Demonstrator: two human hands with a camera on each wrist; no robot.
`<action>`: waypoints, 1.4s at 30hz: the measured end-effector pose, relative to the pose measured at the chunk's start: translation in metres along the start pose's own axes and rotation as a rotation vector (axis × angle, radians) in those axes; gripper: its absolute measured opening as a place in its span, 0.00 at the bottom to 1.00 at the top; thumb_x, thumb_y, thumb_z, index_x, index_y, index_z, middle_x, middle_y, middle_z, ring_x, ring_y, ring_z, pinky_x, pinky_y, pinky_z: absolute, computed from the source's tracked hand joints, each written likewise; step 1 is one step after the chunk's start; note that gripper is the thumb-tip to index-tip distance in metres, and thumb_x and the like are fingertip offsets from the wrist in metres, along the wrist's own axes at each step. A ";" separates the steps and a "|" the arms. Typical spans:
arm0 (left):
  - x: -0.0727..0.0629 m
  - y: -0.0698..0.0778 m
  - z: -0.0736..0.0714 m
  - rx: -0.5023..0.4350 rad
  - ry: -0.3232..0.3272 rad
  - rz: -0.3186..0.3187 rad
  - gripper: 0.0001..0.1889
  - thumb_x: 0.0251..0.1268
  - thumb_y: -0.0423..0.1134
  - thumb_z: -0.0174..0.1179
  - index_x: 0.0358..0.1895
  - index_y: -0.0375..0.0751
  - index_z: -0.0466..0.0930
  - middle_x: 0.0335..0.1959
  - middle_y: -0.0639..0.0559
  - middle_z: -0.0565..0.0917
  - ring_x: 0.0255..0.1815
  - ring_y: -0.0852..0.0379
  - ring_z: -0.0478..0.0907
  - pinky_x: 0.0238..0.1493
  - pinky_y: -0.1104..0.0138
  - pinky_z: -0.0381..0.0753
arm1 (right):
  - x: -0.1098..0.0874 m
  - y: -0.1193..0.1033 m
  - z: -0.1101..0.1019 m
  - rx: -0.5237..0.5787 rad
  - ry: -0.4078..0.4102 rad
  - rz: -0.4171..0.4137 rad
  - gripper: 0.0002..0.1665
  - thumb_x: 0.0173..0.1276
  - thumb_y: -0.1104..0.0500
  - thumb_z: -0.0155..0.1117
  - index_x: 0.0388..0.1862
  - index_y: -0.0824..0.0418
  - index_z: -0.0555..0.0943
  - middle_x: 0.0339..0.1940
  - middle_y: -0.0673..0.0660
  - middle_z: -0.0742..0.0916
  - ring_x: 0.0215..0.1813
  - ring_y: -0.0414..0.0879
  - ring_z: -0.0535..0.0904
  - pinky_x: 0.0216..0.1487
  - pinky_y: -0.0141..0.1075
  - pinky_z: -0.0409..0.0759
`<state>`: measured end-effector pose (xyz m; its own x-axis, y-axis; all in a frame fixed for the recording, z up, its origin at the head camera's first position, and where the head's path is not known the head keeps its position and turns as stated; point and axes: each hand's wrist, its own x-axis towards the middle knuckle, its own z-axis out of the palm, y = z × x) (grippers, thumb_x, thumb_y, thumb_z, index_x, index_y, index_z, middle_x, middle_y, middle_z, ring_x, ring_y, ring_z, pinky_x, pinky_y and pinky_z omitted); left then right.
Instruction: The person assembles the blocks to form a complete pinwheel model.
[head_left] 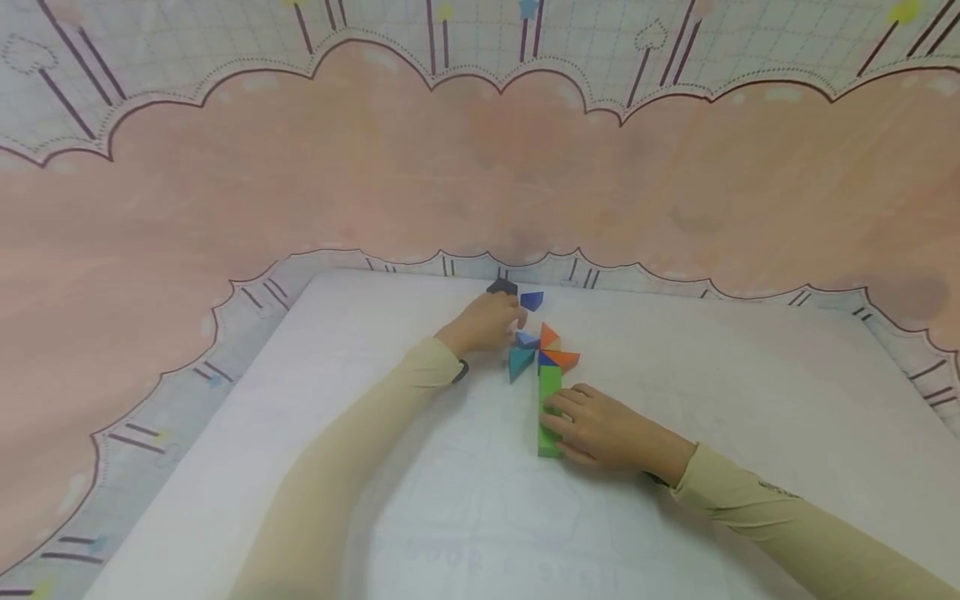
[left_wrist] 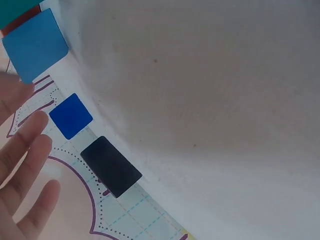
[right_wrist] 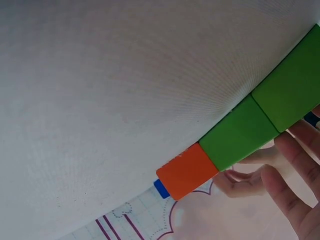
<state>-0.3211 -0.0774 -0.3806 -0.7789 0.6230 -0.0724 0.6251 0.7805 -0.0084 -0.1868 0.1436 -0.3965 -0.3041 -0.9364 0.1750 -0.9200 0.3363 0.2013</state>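
Observation:
A pinwheel of wedge blocks lies on the white table: light blue (head_left: 527, 340), teal (head_left: 521, 362), two orange ones (head_left: 550, 336), and a small blue piece (head_left: 545, 360). Two green blocks (right_wrist: 240, 132) stand end to end below it like a stem. My left hand (head_left: 483, 323) is beside the light blue block, its fingers (left_wrist: 37, 150) loosely extended; whether a fingertip touches it I cannot tell. Fingers of my right hand (head_left: 611, 425) rest against the right side and top of the green stem, without visibly curling round it.
A dark blue block (head_left: 532, 300) and a black block (head_left: 502, 287) stand near the table's far edge, just beyond my left hand. A patterned pink cloth (head_left: 480, 183) hangs behind the white table (head_left: 750, 375) and shows along its sides.

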 end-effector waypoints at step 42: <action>0.004 0.005 0.000 0.058 0.061 0.088 0.07 0.61 0.40 0.61 0.42 0.48 0.82 0.52 0.50 0.79 0.54 0.53 0.74 0.59 0.62 0.72 | -0.001 0.001 0.001 -0.025 0.017 -0.005 0.17 0.62 0.51 0.61 0.48 0.56 0.77 0.49 0.53 0.82 0.53 0.46 0.77 0.54 0.41 0.76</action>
<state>-0.3212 -0.0711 -0.3811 -0.7214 0.6923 -0.0143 0.6917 0.7195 -0.0622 -0.1878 0.1445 -0.3970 -0.2951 -0.9363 0.1906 -0.9150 0.3343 0.2258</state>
